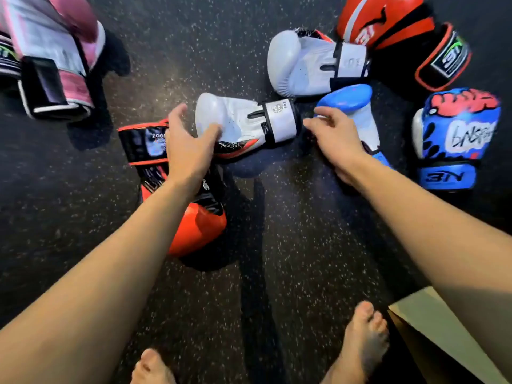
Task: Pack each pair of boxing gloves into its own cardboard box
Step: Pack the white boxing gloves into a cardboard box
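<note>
Two bare hands are down among the gloves: the left hand (188, 146) is spread wide, thumb lifted and fingertips resting on the padded end of a white boxing glove (249, 126), not closed round it, while the right hand (336, 134) hovers with its fingers loosely bent and holding nothing, its fingertips just beside that glove's strapped cuff. The white boxing glove lies on its side on the speckled black floor (277, 259), cuff pointing right. Under the left wrist and forearm lies a red-and-black glove (199, 231), its cuff up beside the thumb. Beneath the right hand sits a plain blue glove (349, 99), and just beyond it, touching it, the second white glove (302, 65). Behind that one, at the top right, is a second red glove (385, 20) with a black, red-edged cuff. At the far right lies a blue graffiti-printed glove (457, 134). Pink gloves (52, 54) lie well apart at the top left. Under the right forearm, at the lower right edge, shows a corner of a cardboard box (437, 325), with two bare feet (363, 339) beside it
</note>
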